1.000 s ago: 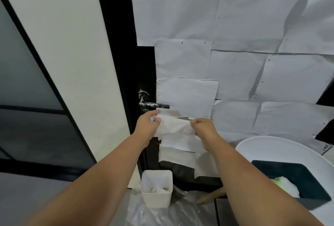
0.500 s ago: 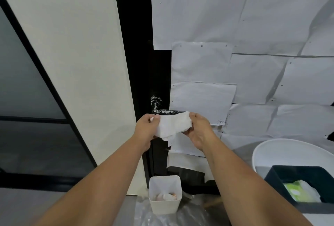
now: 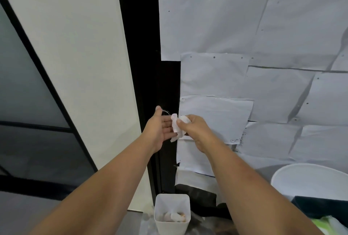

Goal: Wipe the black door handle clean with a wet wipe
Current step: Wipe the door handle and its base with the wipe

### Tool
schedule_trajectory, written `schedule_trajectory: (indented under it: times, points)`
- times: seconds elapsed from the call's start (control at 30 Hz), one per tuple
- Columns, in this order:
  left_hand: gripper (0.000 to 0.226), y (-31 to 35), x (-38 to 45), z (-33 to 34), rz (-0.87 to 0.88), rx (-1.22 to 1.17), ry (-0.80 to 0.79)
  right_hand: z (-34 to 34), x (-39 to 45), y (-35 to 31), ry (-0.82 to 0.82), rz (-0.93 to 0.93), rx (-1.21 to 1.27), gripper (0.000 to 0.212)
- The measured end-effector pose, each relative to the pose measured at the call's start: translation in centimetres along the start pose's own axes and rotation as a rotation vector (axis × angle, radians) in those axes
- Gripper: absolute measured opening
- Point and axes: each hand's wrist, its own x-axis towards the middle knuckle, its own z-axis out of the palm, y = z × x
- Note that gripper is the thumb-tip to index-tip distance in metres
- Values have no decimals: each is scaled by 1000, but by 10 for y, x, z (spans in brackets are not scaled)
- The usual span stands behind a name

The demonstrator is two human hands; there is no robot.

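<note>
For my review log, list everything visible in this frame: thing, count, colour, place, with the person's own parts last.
door handle: one, black, on the dark door edge, mostly hidden behind the hands
wet wipe: one, white, bunched between the two hands
paper sheets: many, white, overlapping across the door to the right of the handle
small bin: one, white, square, bottom centre below the handle, crumpled scraps inside
round basin: one, white, lower right, only partly in view
dark tray: one, dark, lower right corner by the basin
wall panel: one, cream, left of the door
left hand: one, fingers straight, beside the handle
right hand: one, grips the wipe
</note>
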Motion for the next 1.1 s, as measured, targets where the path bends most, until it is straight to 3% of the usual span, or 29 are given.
schedule_trajectory:
  times: [0.1, 0.2, 0.27, 0.4, 0.53, 0.6, 0.77, 1.1]
  points:
    - [57, 1, 4, -1, 33, 130, -1, -2, 6, 4, 32, 3, -20, 12]
    - [33, 7, 6, 1, 174, 256, 86, -6, 11, 5, 133, -2, -34, 8]
    - [22, 14, 14, -1, 374, 394, 185, -11, 14, 0, 191, -14, -44, 11]
    - [30, 43, 28, -12, 911, 864, 509, -26, 19, -11, 321, -92, -214, 16]
    - [48, 80, 41, -20, 1188, 1006, 775, -33, 19, -3, 398, -150, -448, 18]
    - [59, 96, 49, -23, 1202, 1100, 832, -28, 18, 8, 402, -144, -548, 27]
    - [68, 116, 72, -37, 1199, 1275, 793, -9, 18, 32, 315, -99, -596, 27]
    - [54, 116, 101, -37, 1393, 1151, 817, 7, 29, 53, 574, 16, -303, 17]
